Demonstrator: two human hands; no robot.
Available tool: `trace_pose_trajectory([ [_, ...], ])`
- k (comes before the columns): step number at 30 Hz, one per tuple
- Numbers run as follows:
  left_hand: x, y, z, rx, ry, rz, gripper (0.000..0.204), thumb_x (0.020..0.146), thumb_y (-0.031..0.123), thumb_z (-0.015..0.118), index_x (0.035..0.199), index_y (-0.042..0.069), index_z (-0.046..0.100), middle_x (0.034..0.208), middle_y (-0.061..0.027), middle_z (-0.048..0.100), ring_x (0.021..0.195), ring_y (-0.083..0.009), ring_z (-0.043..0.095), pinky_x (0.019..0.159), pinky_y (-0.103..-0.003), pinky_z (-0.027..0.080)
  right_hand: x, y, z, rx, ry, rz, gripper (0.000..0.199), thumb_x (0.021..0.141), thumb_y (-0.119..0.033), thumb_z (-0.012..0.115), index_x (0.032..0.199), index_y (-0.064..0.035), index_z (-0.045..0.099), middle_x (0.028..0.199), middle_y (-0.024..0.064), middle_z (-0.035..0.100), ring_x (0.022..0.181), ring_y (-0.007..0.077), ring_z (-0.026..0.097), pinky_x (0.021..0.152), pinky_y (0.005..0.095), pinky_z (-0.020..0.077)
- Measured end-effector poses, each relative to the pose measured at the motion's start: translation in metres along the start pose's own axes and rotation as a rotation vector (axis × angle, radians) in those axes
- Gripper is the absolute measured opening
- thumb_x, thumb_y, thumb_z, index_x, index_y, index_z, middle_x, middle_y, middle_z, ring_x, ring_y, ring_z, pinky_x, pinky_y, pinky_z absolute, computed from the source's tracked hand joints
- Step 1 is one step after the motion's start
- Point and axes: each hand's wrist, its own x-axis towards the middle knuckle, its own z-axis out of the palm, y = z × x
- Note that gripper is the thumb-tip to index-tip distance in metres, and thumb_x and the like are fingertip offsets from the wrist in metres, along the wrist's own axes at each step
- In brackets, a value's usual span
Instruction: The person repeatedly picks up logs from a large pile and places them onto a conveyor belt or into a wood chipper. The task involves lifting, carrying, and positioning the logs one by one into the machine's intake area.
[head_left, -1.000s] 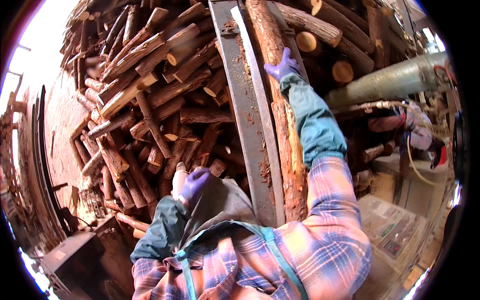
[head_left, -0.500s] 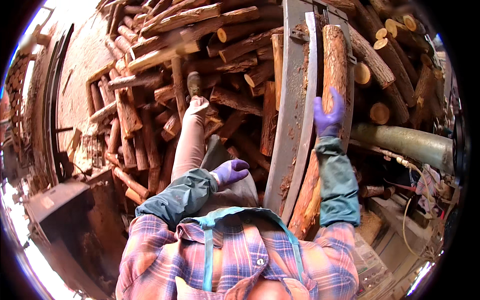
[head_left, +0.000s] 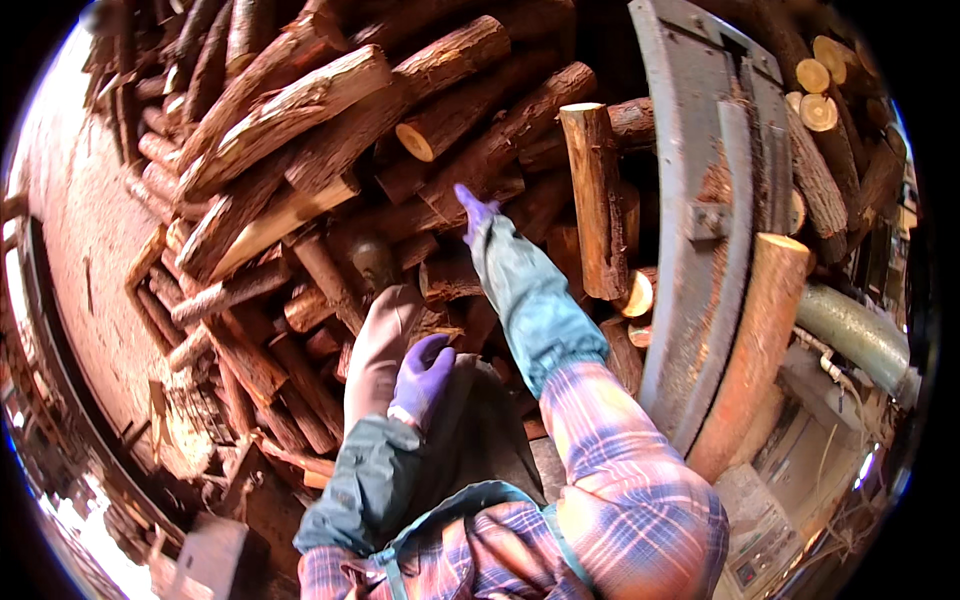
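Item: split log [head_left: 470, 175] in the woodpile [head_left: 300, 200], lying under the outstretched right hand [head_left: 470, 207]; its long axis runs from lower left up to upper right, cut end upward. Likely heavy, stiff and rough-barked, best gripped around mid-length. Right fingers extended and open, holding nothing; left hand [head_left: 422, 370], purple-gloved, rests loosely curled and empty on a grey apron [head_left: 480, 430].

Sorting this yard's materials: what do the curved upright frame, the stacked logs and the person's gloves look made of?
Frame: likely steel, grey, rust-stained, with a bolted bracket. Logs: raw wood, bark on, pale cut ends. Gloves on right hand and left hand: thin purple rubber, probably nitrile.
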Motion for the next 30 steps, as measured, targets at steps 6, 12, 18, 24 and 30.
trace_pose_trajectory([
  [6, 0.03, 0.033, -0.015, -0.314, -0.226, -0.123, 0.032, 0.094, 0.01, 0.06, 0.124, -0.002, 0.058, 0.111, -0.0097, 0.066, 0.104, -0.0175, 0.062, 0.093, -0.03, 0.049, 0.074, -0.013, 0.05, 0.018, 0.198, -0.131, 0.077, 0.079, -0.045, 0.077, 0.132, 0.0003, 0.043, 0.13, 0.0166, 0.054, 0.113, 0.0257, 0.055, 0.1, 0.0388, 0.0431],
  [12, 0.025, 0.032, -0.006, -0.469, -0.12, -0.154, 0.035, 0.096, 0.019, 0.056, 0.125, 0.0, 0.056, 0.104, -0.0114, 0.067, 0.092, -0.0193, 0.064, 0.082, -0.03, 0.052, -0.001, 0.015, -0.026, 0.148, -0.008, -0.541, 0.061, 0.076, -0.035, 0.083, 0.116, 0.0069, 0.062, 0.111, 0.0115, 0.067, 0.096, 0.0193, 0.064, 0.09, 0.0337, 0.0512],
  [18, 0.036, 0.021, 0.028, -0.803, -0.166, -0.375, 0.061, 0.094, 0.057, 0.051, 0.134, 0.012, 0.049, 0.12, -0.0096, 0.062, 0.103, -0.024, 0.06, 0.087, -0.038, 0.05, -0.191, 0.026, -0.132, 0.386, -0.564, 0.173, 0.052, 0.084, -0.04, 0.074, 0.114, 0.0009, 0.065, 0.103, 0.0106, 0.07, 0.09, 0.0192, 0.069, 0.082, 0.034, 0.0554],
  [24, -0.007, -0.053, 0.051, -1.078, -0.47, -0.304, 0.06, 0.091, 0.055, 0.053, 0.124, 0.004, 0.061, 0.111, -0.0162, 0.069, 0.093, -0.031, 0.067, 0.09, -0.048, 0.052, -0.321, 0.154, -0.17, 0.466, -0.699, 0.342, 0.069, 0.085, -0.052, 0.068, 0.13, -0.0025, 0.052, 0.116, 0.0113, 0.065, 0.104, 0.0207, 0.065, 0.095, 0.0369, 0.0504],
  [30, -0.123, -0.065, 0.075, -1.141, -0.409, -0.382, 0.057, 0.092, 0.049, 0.055, 0.127, 0.004, 0.057, 0.112, -0.0159, 0.068, 0.095, -0.0304, 0.066, 0.089, -0.046, 0.052, -0.382, 0.191, -0.23, 0.331, -0.796, 0.179, 0.068, 0.086, -0.034, 0.072, 0.138, -0.0027, 0.042, 0.126, 0.0145, 0.058, 0.112, 0.0266, 0.06, 0.101, 0.043, 0.0466],
])
